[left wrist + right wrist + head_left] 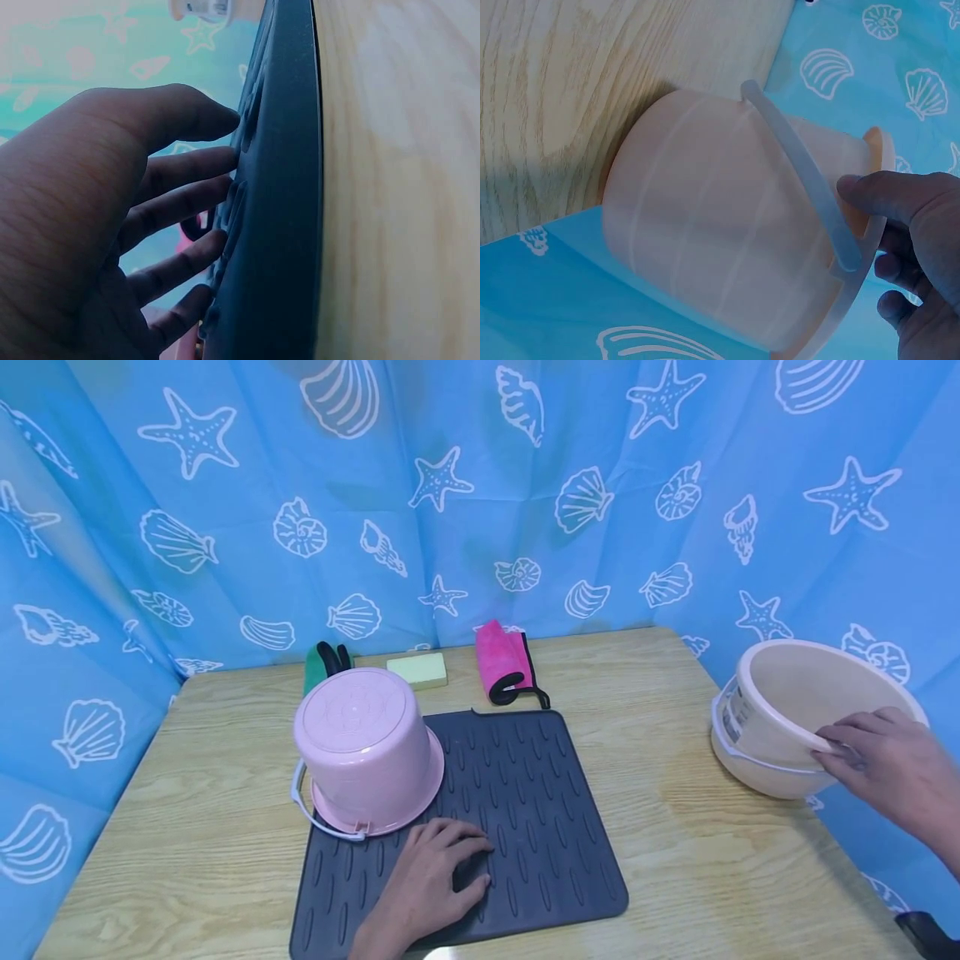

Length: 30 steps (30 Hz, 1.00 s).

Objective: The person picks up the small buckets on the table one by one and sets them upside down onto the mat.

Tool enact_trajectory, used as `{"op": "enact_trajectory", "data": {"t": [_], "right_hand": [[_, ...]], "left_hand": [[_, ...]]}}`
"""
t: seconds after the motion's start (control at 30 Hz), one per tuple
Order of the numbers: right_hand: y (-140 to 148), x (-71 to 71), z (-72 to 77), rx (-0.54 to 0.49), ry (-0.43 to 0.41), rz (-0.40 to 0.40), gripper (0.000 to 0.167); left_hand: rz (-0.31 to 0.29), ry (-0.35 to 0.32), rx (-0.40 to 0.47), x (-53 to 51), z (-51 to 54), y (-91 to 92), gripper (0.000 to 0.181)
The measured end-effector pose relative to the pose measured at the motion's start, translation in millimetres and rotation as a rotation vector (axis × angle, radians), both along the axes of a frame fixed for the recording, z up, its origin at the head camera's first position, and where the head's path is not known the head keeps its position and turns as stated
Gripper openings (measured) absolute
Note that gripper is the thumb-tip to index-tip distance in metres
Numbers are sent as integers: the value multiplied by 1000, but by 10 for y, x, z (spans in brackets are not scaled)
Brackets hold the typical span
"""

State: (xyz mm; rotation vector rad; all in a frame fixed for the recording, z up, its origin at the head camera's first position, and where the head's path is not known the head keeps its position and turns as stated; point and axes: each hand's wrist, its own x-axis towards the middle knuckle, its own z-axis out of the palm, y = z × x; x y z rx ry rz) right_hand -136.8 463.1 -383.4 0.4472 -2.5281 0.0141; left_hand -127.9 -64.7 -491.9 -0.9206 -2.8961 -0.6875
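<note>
At the table's right edge stands a cream bucket [780,727], upright, its mouth facing up. My right hand [892,768] grips its near rim; in the right wrist view the thumb [877,193] lies on the outer side and the pale handle [802,174] hangs down against the wall. My left hand [427,885] rests its spread, slightly bent fingers on a dark ridged mat [555,893], as the left wrist view confirms. Just beyond it, a pink bucket [367,760] sits upside down on the mat's left part, its handle [324,827] lying round the rim.
Along the back lie a green cloth with black trim [315,670], a pale yellow sponge [417,670] and a folded pink cloth [501,664]. A blue shell-patterned curtain [480,543] hangs behind the wooden table [165,810]. Something black [928,935] shows at the lower right.
</note>
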Motion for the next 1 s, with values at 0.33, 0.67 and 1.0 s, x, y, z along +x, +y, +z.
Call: {"op": "enact_trajectory", "data": {"t": [0.33,0.67,1.0], "right_hand": [[-69,39,15,-10,-37,-101,23],[-131,56,32,-66,72,-45,16],[-234,37,44,-113,129,-21,99]], "left_hand": [[-5,-16,-10,-19,13,-6,32],[-3,-5,5,-9,0,-15,32],[-12,3,2,-5,-20,-25,32]]}}
